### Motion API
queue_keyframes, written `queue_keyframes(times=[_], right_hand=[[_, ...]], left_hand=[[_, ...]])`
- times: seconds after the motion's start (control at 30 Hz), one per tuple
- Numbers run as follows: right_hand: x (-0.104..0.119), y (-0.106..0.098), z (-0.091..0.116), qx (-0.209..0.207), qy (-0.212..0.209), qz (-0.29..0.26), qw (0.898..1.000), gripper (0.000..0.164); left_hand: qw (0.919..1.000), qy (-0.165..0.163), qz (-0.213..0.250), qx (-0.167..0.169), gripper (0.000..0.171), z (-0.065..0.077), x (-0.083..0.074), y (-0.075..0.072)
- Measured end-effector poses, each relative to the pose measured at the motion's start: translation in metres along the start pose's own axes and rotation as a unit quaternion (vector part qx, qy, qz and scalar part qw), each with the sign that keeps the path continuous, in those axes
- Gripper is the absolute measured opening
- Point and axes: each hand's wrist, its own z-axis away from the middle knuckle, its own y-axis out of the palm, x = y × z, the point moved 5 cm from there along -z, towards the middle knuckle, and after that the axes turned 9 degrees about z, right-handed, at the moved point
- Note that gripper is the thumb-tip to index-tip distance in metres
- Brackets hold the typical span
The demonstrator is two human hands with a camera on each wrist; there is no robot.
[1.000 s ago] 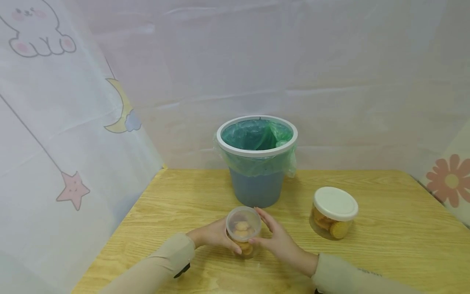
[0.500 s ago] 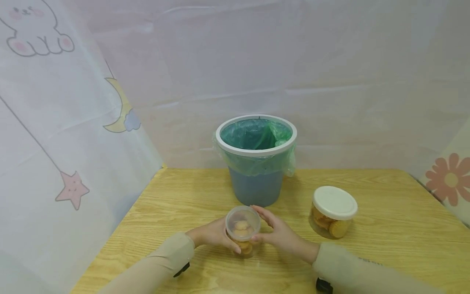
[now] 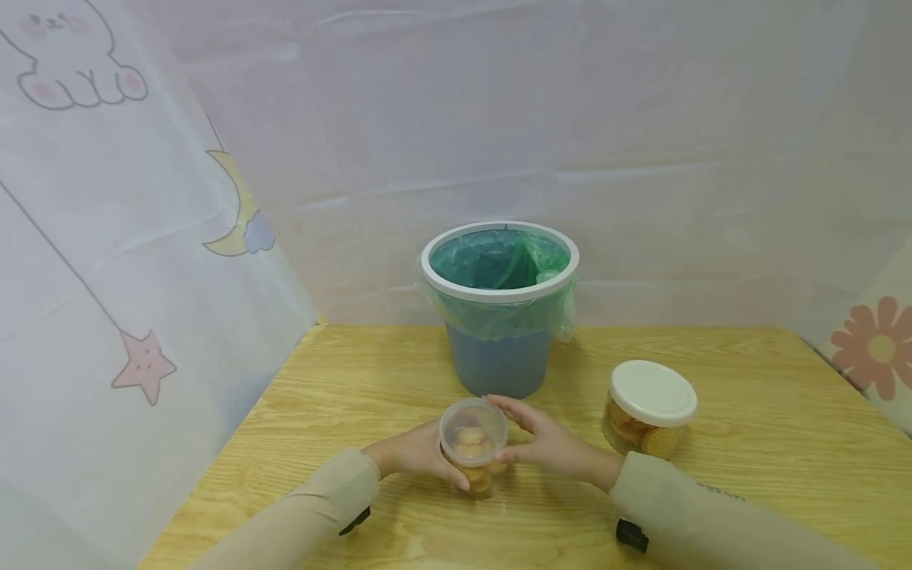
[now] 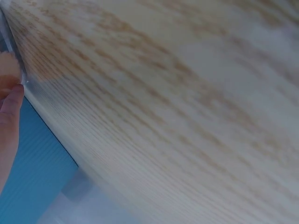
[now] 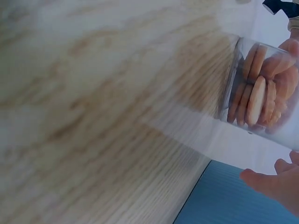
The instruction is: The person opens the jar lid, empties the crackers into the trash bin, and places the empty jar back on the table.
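Note:
A small clear jar of round cookies (image 3: 477, 480) stands upright in front of me, capped with a frosted lid (image 3: 465, 416). My left hand (image 3: 419, 453) grips the jar's left side, its thumb across the front. At the right, my right hand (image 3: 552, 450) holds the lid's rim between thumb and fingers, the index finger along the far edge. The right wrist view shows the cookies (image 5: 257, 100) stacked against the clear wall, with right-hand fingers (image 5: 268, 183) below. Only a thumb (image 4: 11, 105) at the jar's edge shows in the left wrist view.
A blue bin (image 3: 499, 364) with a white rim and green liner stands right behind the jar. To the right sits a wider jar of cookies (image 3: 659, 439) under a white lid (image 3: 651, 392). The wooden table (image 3: 363, 372) meets a pale printed backdrop (image 3: 356, 237).
My right thumb has shifted round the lid's front edge, to the right and away from me; the right fingertips moved slightly left along the far rim. The left hand and jar stay in place.

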Motion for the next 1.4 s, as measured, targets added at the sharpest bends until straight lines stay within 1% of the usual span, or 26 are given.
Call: queue_keyframes(times=[0.13,0.27,0.4,0.53,0.6,0.8,0.87,1.0,1.13,1.4], right_hand=[[-0.001,-0.001,-0.001,0.005,-0.001,0.010,1.000,0.079],[-0.001,-0.002,0.001,-0.004,-0.007,0.024,1.000,0.085],[0.003,-0.002,0.008,-0.030,-0.015,0.037,0.999,0.093],[0.007,0.002,0.014,-0.062,-0.020,0.050,0.997,0.099],[0.009,0.005,0.016,-0.071,-0.010,0.047,0.996,0.102],[0.012,0.015,0.018,-0.084,0.039,0.028,0.995,0.108],[0.013,0.018,0.018,-0.089,0.050,0.023,0.995,0.108],[0.013,0.021,0.017,-0.103,0.066,0.018,0.992,0.106],[0.012,0.024,0.015,-0.113,0.076,0.011,0.991,0.104],[0.012,0.028,0.012,-0.137,0.077,0.006,0.988,0.101]], left_hand=[[0.9999,0.006,0.007,0.009,0.098,0.000,-0.001,0.001],[0.9998,0.010,-0.001,0.016,0.099,-0.001,0.000,0.001],[0.9999,0.003,-0.004,0.012,0.098,-0.002,0.001,0.001],[0.9998,0.010,0.000,0.015,0.100,-0.002,0.002,0.000],[0.9997,0.016,0.000,0.018,0.101,-0.002,0.002,0.000],[0.9993,0.023,-0.013,0.027,0.103,-0.002,0.001,0.000],[0.9991,0.025,-0.015,0.029,0.104,-0.003,0.001,0.000],[0.9994,0.020,-0.014,0.025,0.103,-0.002,0.001,0.000],[0.9997,0.010,-0.010,0.018,0.102,-0.001,0.001,0.000],[0.9999,-0.002,-0.005,0.012,0.099,0.000,0.001,0.001]])
